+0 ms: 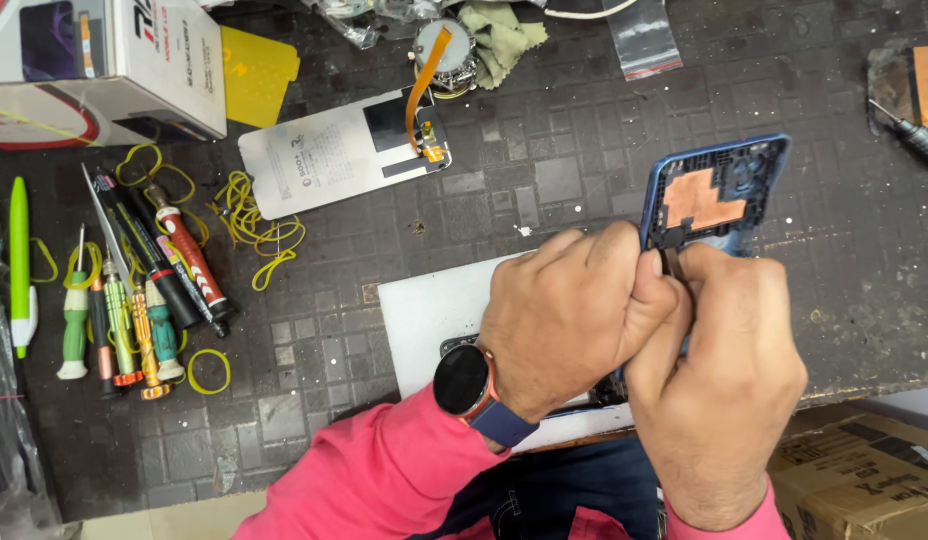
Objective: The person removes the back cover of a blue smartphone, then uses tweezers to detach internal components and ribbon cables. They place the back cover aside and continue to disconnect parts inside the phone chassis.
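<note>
A blue phone frame (719, 190) with a copper-coloured patch inside stands tilted over the dark mat, its lower part hidden behind my hands. My left hand (569, 315), with a round dark watch at the wrist, grips the frame's lower left edge. My right hand (719, 375) presses against it from the right, fingers closed at the frame's lower edge, where a small dark part sits between the thumbs. Under my hands lies a white panel (434, 315). Both sleeves are pink.
A white phone screen (339, 150) with an orange flex cable lies further back. Several screwdrivers (149, 290) and yellow rubber bands (254, 225) lie at the left, beside a green pen (21, 260). A cardboard box (104, 65) sits at the back left, another box (864, 475) at the lower right.
</note>
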